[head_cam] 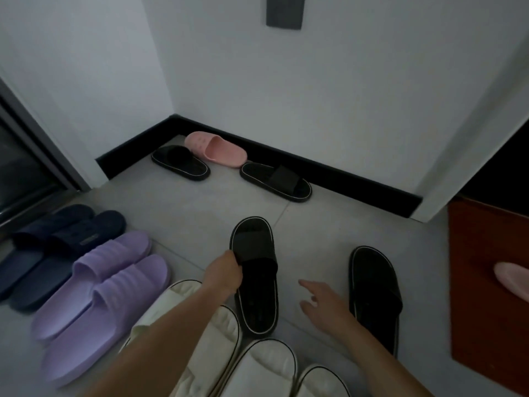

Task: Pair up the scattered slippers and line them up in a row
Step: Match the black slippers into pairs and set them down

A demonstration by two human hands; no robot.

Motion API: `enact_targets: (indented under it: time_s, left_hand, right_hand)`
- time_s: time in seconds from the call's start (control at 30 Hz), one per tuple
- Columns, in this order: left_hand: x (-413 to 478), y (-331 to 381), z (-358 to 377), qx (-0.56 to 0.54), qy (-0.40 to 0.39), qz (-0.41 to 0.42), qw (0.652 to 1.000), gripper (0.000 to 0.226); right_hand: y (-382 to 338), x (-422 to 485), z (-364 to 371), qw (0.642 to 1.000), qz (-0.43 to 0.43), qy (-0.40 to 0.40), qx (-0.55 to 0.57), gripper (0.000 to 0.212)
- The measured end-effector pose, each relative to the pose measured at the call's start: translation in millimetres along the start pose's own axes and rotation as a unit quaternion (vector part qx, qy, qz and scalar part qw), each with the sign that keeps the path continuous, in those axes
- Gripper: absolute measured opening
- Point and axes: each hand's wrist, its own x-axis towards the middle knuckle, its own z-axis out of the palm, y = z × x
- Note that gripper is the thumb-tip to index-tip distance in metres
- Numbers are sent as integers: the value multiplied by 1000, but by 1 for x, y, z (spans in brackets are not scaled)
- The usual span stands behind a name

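While the navy pair (57,242), purple pair (108,285) and cream slippers (266,365) already lie in a row, the left hand (223,275) grips a black slipper (252,242) by its strap, just beside the cream ones. The right hand (323,306) hovers with fingers spread and empty, near the matching black slipper (372,285). Not yet paired: two black wall slippers (274,181) and a pink slipper (214,149).

At three o'clock the edge cuts a pink slipper (513,277) down to one rounded end; at six, I lose cream slippers (269,365) off frame, one under the left forearm (163,345).

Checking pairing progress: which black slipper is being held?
The centre black slipper, its strap gripped by the left hand; no hand grips the other three.
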Motion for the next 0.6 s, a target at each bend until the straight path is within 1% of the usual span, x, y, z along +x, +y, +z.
enact_targets:
  time_s: [0.13, 0.27, 0.3, 0.37, 0.4, 0.43, 0.53, 0.6]
  left_hand:
    - [22, 8, 5, -29, -23, -2, 999, 25]
    - [38, 2, 15, -35, -43, -3, 998, 25]
    - [39, 0, 16, -33, -60, -4, 998, 28]
    - [44, -4, 20, -25, -123, -10, 992, 44]
    - [47, -4, 22, -8, -154, -13, 988, 54]
    - [51, -1, 24, 22, -172, -17, 985, 58]
    - [60, 14, 28, 125, -189, -38, 973, 60]
    - [62, 24, 32, 159, -209, -40, 964, 66]
  right_hand:
    - [1, 14, -2, 999, -26, 1, -19, 54]
    - [-4, 49, -8, 999, -33, 10, -25, 54]
    - [-7, 61, -9, 999, -32, 10, -25, 54]
    - [-16, 89, -11, 999, -20, 17, -21, 54]
    - [-21, 106, -14, 999, -14, 27, -17, 54]
    - [-27, 124, -17, 999, -10, 41, -13, 54]
    - [-53, 181, -27, 995, -9, 94, 10, 54]
    - [-71, 217, -34, 990, -3, 135, 38, 59]
